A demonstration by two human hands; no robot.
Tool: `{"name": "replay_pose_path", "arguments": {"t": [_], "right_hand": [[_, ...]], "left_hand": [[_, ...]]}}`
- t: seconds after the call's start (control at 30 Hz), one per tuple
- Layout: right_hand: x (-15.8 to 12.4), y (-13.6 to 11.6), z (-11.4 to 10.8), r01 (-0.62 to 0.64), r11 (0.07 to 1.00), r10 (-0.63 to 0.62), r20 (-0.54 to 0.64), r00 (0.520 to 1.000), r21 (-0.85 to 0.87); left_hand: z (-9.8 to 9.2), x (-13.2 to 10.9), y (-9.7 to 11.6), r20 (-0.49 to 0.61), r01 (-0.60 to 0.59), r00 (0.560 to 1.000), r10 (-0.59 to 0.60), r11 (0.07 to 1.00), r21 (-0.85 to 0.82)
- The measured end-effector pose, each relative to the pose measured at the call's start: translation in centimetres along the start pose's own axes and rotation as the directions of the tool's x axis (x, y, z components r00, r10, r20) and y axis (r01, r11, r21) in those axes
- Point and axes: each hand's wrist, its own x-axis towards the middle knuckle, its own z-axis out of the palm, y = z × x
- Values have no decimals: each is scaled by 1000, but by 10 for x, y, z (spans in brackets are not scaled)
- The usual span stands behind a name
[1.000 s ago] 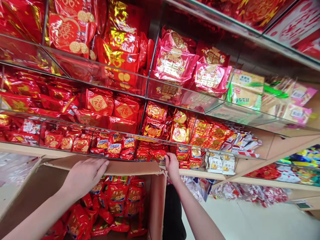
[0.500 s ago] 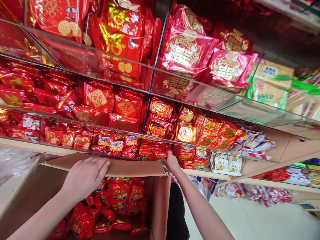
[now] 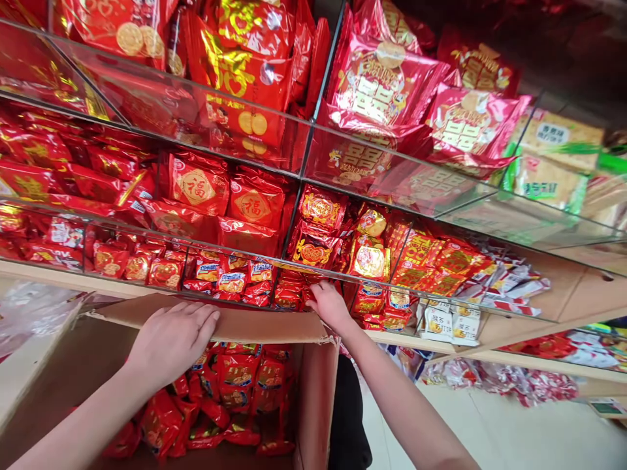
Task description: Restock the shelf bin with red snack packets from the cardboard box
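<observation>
My left hand (image 3: 174, 339) lies with fingers stretched over the front flap (image 3: 269, 326) of an open cardboard box (image 3: 316, 398). Inside the box are many shiny red snack packets (image 3: 238, 378), some upright in rows, others lying loose. My right hand (image 3: 330, 305) reaches past the box's right corner into a low shelf compartment. Its fingers are slightly apart and touch small red packets (image 3: 289, 290) there; the fingertips are partly hidden among them. I see no packet held in that hand.
Clear plastic guards (image 3: 255, 258) front the tiered shelves. Larger red packets (image 3: 200, 186) and pink packets (image 3: 386, 91) fill the upper tiers. White packets (image 3: 450, 323) stand at the right. Bagged goods (image 3: 499, 375) lie below the wooden shelf edge, above the pale floor (image 3: 490, 424).
My right hand has moved a little up and left, deeper among the small red packets, and its fingers have spread. My left hand stays on the flap. The view has shifted slightly.
</observation>
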Motion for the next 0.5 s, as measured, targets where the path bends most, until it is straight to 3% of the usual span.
{"name": "replay_pose_path", "arguments": {"t": [0.1, 0.17, 0.5], "right_hand": [[12, -1, 3, 167, 985, -169, 50, 984, 37], [21, 3, 7, 208, 977, -212, 65, 975, 54], [37, 9, 25, 193, 957, -196, -9, 981, 218]], "left_hand": [[1, -1, -1, -1, -2, 1000, 2, 1000, -7], [1, -1, -1, 2, 1, 1000, -1, 1000, -8], [-1, 1, 0, 1, 29, 1000, -29, 998, -51]]}}
